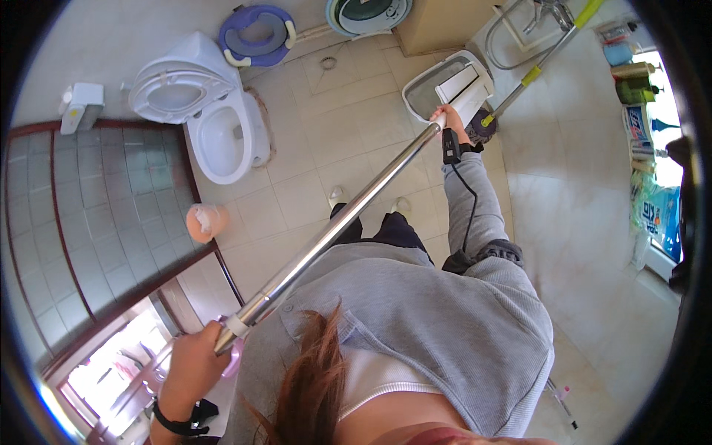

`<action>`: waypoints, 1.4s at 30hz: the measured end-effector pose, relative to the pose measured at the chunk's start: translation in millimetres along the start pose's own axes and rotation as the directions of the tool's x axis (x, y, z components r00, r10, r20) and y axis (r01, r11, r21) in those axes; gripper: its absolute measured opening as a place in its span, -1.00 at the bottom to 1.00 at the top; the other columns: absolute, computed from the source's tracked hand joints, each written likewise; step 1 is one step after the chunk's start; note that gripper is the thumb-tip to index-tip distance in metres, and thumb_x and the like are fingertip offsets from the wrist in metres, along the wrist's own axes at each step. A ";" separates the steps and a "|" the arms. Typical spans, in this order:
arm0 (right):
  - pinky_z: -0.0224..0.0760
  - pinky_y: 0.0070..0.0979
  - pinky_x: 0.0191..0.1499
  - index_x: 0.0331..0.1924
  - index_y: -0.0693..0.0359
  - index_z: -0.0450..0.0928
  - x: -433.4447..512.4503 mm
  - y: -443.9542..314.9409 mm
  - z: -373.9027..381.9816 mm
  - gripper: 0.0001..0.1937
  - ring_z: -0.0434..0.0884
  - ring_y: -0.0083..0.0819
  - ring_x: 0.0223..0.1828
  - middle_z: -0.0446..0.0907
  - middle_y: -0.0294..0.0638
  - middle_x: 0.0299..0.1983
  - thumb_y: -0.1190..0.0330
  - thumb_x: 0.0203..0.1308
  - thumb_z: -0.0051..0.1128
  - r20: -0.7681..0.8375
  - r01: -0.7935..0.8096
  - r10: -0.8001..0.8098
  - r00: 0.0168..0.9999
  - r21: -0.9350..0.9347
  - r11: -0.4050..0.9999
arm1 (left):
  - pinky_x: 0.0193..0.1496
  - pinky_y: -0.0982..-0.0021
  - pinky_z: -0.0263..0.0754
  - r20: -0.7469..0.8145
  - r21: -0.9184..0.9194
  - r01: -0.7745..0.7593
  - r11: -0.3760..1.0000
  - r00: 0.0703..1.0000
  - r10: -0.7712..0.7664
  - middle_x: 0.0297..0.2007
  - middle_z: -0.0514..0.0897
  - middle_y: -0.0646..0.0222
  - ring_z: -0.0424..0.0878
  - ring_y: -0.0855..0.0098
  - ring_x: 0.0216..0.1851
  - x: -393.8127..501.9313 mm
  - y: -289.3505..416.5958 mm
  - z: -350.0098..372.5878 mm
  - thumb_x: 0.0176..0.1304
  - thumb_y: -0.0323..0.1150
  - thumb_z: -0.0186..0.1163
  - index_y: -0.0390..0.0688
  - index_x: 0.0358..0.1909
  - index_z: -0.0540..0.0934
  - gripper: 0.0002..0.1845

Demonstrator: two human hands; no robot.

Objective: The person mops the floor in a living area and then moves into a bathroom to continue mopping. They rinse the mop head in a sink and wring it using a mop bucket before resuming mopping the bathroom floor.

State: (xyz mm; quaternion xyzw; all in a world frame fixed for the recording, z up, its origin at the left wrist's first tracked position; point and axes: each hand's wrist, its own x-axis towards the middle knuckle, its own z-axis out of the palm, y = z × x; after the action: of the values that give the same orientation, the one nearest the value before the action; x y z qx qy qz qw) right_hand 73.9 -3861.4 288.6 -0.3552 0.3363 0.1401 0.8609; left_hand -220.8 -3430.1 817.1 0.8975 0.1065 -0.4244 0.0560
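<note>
A flat mop with a shiny metal pole (345, 225) slants across the view in front of my body. My left hand (194, 359) grips the upper end of the pole, at the lower left. Farther down, my right hand (451, 121) is closed around the mop near the white joint below the metal tube. The mop's white head (470, 94) is at a rectangular white and grey bucket (411, 89) on the floor; whether it touches the inside cannot be told.
A toilet (222, 139) with raised lid stands left, near an orange waste bin (208, 222). A purple child's toilet seat (257, 36) and basins (367, 16) are at the far wall. A second mop (514, 94) leans right. Bottles (634, 92) line the windowsill.
</note>
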 end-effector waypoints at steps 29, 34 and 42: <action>0.45 -0.32 -0.49 -0.44 0.29 0.35 -110.9 64.1 -10.9 -0.86 0.49 -0.27 -0.59 0.45 -0.13 -0.61 0.37 0.11 -0.06 -0.432 0.235 -0.042 0.901 0.406 0.883 | 0.01 0.22 0.31 -0.808 -0.407 -0.769 -0.493 0.555 -0.199 -0.37 0.50 0.31 0.48 0.28 -0.14 124.1 -100.6 -118.0 0.28 -0.33 0.00 -0.27 -0.40 0.44 -0.80; 0.41 -0.42 -0.49 -0.35 0.35 0.29 -158.5 53.6 -95.4 -0.81 0.47 -0.31 -0.52 0.38 -0.12 -0.58 0.39 0.11 -0.01 -0.503 0.273 0.140 0.853 0.658 0.702 | 0.07 0.32 0.25 -0.702 -0.606 -0.323 -0.727 0.647 0.298 -0.65 0.19 0.51 0.25 0.58 -0.52 136.3 38.1 -69.3 0.34 -0.29 -0.03 -0.04 -0.64 0.16 -0.64; 0.37 -0.33 -0.57 -0.47 0.32 0.29 -149.0 68.0 -164.4 -0.91 0.41 -0.29 -0.65 0.39 -0.10 -0.61 0.47 0.08 -0.18 -0.649 0.341 -0.009 0.761 0.387 0.857 | 0.35 0.08 0.02 -0.593 -0.801 -0.374 -0.468 0.604 0.533 -0.64 0.19 0.53 0.23 0.54 -0.49 152.1 156.9 -52.4 0.34 -0.12 0.01 -0.04 -0.60 0.17 -0.60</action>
State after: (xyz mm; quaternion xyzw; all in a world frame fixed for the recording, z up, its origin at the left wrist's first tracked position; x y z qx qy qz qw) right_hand -147.1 -3929.6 268.8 -0.1854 0.5905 -0.1583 0.7693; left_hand -50.1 -3550.6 734.3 0.4434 -0.0334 -0.1634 0.8807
